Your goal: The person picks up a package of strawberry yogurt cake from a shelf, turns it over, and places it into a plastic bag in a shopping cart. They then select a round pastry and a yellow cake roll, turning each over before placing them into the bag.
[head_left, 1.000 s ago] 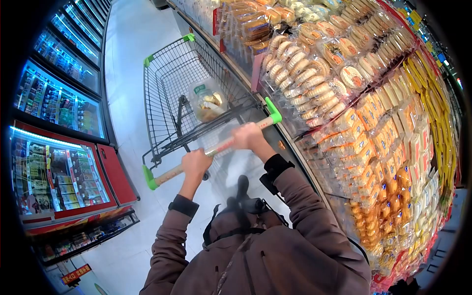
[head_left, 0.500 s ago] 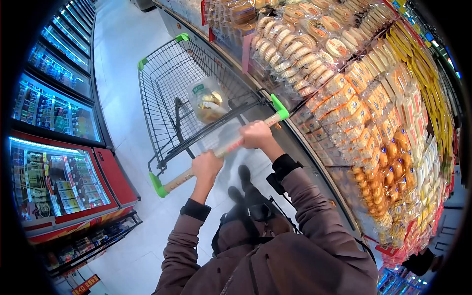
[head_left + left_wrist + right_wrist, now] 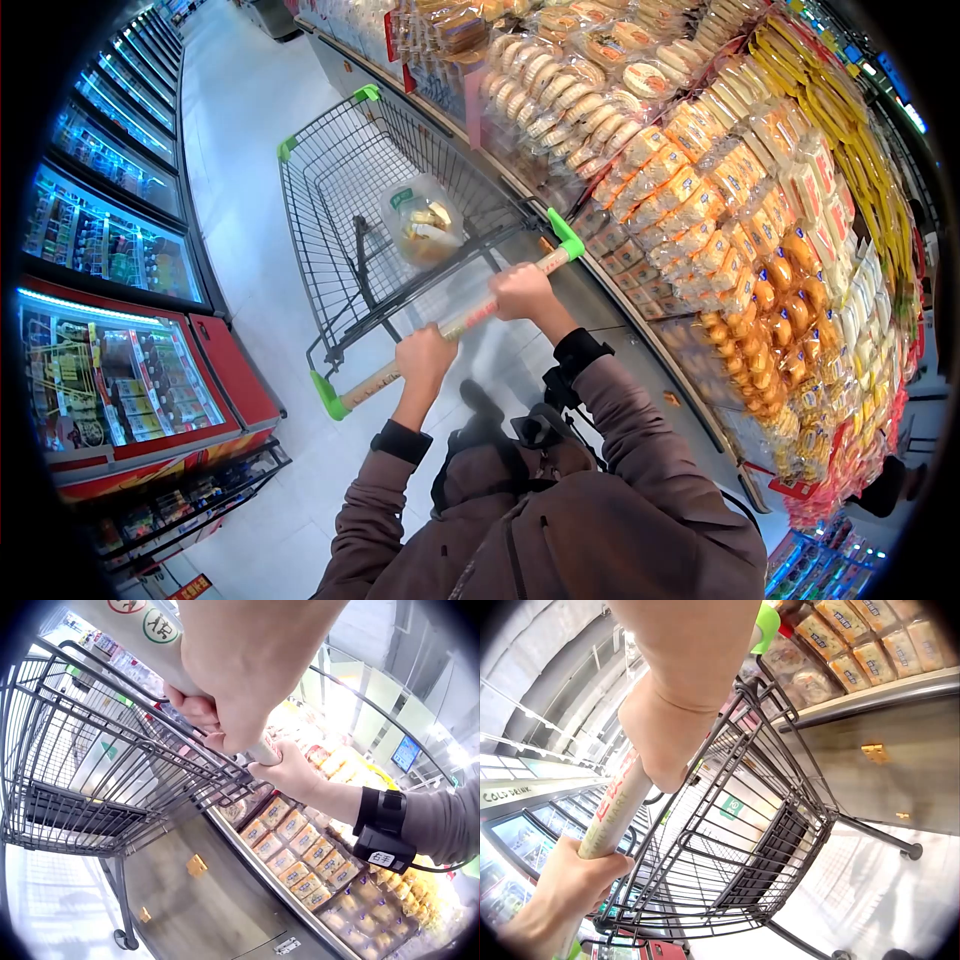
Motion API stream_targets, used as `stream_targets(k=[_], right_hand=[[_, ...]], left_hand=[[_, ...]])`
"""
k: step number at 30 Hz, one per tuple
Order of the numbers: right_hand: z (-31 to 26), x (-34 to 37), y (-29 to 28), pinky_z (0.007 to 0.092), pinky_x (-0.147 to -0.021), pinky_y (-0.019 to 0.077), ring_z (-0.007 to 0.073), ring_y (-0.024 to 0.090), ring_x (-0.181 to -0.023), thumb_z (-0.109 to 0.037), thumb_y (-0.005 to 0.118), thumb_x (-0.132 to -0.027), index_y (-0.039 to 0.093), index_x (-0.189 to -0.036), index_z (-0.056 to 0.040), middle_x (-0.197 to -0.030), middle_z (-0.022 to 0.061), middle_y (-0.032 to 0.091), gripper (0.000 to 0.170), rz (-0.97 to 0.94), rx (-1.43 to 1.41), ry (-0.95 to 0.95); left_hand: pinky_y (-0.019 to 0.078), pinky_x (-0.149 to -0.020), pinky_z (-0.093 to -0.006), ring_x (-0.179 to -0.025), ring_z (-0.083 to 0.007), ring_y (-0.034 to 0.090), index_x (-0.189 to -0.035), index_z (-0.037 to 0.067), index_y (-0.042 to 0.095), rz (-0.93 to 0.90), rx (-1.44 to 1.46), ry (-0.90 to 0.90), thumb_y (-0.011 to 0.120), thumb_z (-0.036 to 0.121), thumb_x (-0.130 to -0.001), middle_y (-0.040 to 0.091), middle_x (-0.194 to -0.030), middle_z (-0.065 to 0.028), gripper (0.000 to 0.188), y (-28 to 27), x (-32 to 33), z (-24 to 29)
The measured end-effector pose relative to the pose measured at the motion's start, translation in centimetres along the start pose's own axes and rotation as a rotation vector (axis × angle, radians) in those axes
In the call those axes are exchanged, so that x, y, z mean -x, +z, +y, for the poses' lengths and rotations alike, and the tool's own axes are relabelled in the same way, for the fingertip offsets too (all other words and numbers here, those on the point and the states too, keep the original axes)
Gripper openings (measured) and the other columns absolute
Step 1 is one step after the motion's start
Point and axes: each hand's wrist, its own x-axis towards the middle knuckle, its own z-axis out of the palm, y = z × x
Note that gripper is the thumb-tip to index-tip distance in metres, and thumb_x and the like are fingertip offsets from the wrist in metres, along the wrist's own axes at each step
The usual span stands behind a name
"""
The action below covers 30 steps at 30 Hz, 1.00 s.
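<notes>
In the upper middle of the head view, the handle (image 3: 372,385) of a wire shopping cart (image 3: 325,235) is grasped by the left hand (image 3: 427,357) and, higher and further right, by the right hand (image 3: 522,291). A clear package (image 3: 425,222) is carried inside the cart, above the frame's centre. Wrapped baked goods (image 3: 650,180) are piled at right; lit coolers (image 3: 115,240) are lined up at left.

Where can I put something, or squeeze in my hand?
The black wire cart has bare room between its green far corners and the clear plastic package. On the pale tube handle, a small gap separates the hands. Beside the cart, plastic-wrapped bread is piled tightly.
</notes>
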Motion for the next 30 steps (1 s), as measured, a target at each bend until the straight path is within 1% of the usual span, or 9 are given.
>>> stream_targets(k=[2, 5, 11, 14, 19, 23, 25, 29, 30], right_hand=[[0.3, 0.8, 0.4, 0.0349, -0.049, 0.0466, 0.024, 0.058, -0.048, -0.023, 0.061, -0.051, 0.056, -0.055, -0.0094, -0.052, 0.0075, 0.057, 0.015, 0.053, -0.014, -0.025], [0.4, 1.6, 0.3, 0.035, -0.049, 0.0468, 0.0237, 0.058, -0.048, -0.022, 0.06, -0.051, 0.056, -0.055, -0.0095, -0.052, 0.0076, 0.058, 0.014, 0.063, -0.01, -0.02], [0.1, 3.1, -1.0, 0.0351, -0.05, 0.0475, 0.0233, 0.06, -0.051, -0.021, 0.058, -0.055, 0.06, -0.058, -0.0105, -0.056, 0.0089, 0.06, 0.011, -0.077, -0.024, 0.033], [0.3, 4.1, -1.2, 0.0352, -0.05, 0.0479, 0.0235, 0.061, -0.052, -0.021, 0.058, -0.057, 0.061, -0.059, -0.0106, -0.056, 0.0092, 0.06, 0.011, -0.059, -0.047, 0.023], [0.3, 5.6, -1.7, 0.0362, -0.05, 0.048, 0.0241, 0.06, -0.051, -0.021, 0.058, -0.056, 0.061, -0.059, -0.0102, -0.054, 0.0088, 0.06, 0.011, -0.074, -0.058, 0.035], [0.4, 6.8, -2.0, 0.0367, -0.049, 0.0479, 0.0245, 0.06, -0.05, -0.021, 0.059, -0.055, 0.061, -0.057, -0.0096, -0.054, 0.0084, 0.059, 0.012, -0.038, -0.076, 0.029], [0.5, 7.3, -2.3, 0.0365, -0.049, 0.0479, 0.0243, 0.06, -0.051, -0.021, 0.059, -0.055, 0.061, -0.058, -0.0092, -0.055, 0.0082, 0.06, 0.012, -0.05, -0.078, 0.025], [0.7, 8.1, -2.7, 0.0366, -0.049, 0.048, 0.0237, 0.06, -0.051, -0.021, 0.06, -0.053, 0.061, -0.058, -0.0097, -0.056, 0.0078, 0.06, 0.012, -0.016, -0.103, 0.001], [0.5, 8.1, -3.3, 0.0365, -0.049, 0.0479, 0.0237, 0.06, -0.052, -0.021, 0.061, -0.053, 0.061, -0.057, -0.0103, -0.056, 0.0075, 0.06, 0.012, -0.062, -0.11, -0.002]], left_hand=[[0.0488, -0.054, -0.0389, -0.056, -0.031, 0.061, -0.068, 0.004, 0.062, 0.004, -0.004, 0.006, 0.059, 0.037, -0.069, 0.06, -0.06, -0.015, 0.033, 0.3, 0.5, 0.4], [0.0486, -0.054, -0.039, -0.056, -0.031, 0.061, -0.068, 0.004, 0.062, 0.016, -0.004, 0.01, 0.058, 0.038, -0.069, 0.06, -0.059, -0.015, 0.034, 0.4, 1.2, 1.0], [0.0477, -0.052, -0.0395, -0.055, -0.0311, 0.06, -0.067, 0.005, 0.062, 0.043, -0.018, -0.003, 0.058, 0.039, -0.07, 0.06, -0.058, -0.0149, 0.035, 0.8, 2.6, 2.1], [0.047, -0.052, -0.0401, -0.054, -0.0314, 0.059, -0.066, 0.005, 0.062, 0.062, -0.035, -0.004, 0.057, 0.04, -0.07, 0.059, -0.058, -0.0148, 0.035, 1.5, 3.2, 2.5], [0.0465, -0.051, -0.0403, -0.053, -0.0322, 0.058, -0.062, 0.005, 0.061, 0.133, -0.059, 0.019, 0.058, 0.041, -0.069, 0.058, -0.056, -0.0156, 0.037, 2.2, 4.3, 3.5], [0.0464, -0.051, -0.0404, -0.052, -0.0327, 0.058, -0.059, 0.005, 0.06, 0.15, -0.06, 0.0, 0.059, 0.041, -0.069, 0.058, -0.055, -0.016, 0.037, 2.3, 5.3, 4.5], [0.0464, -0.05, -0.0404, -0.051, -0.0329, 0.058, -0.059, 0.005, 0.06, 0.161, -0.061, -0.006, 0.059, 0.04, -0.068, 0.057, -0.055, -0.0162, 0.036, 2.4, 5.7, 5.1], [0.0465, -0.052, -0.0416, -0.054, -0.0331, 0.059, -0.061, 0.006, 0.061, 0.147, -0.099, -0.018, 0.06, 0.04, -0.068, 0.058, -0.056, -0.0164, 0.034, 2.5, 6.3, 5.4], [0.0466, -0.053, -0.0418, -0.055, -0.0331, 0.059, -0.062, 0.006, 0.061, 0.145, -0.103, -0.029, 0.06, 0.04, -0.067, 0.058, -0.057, -0.0164, 0.034, 2.5, 6.5, 5.5]])
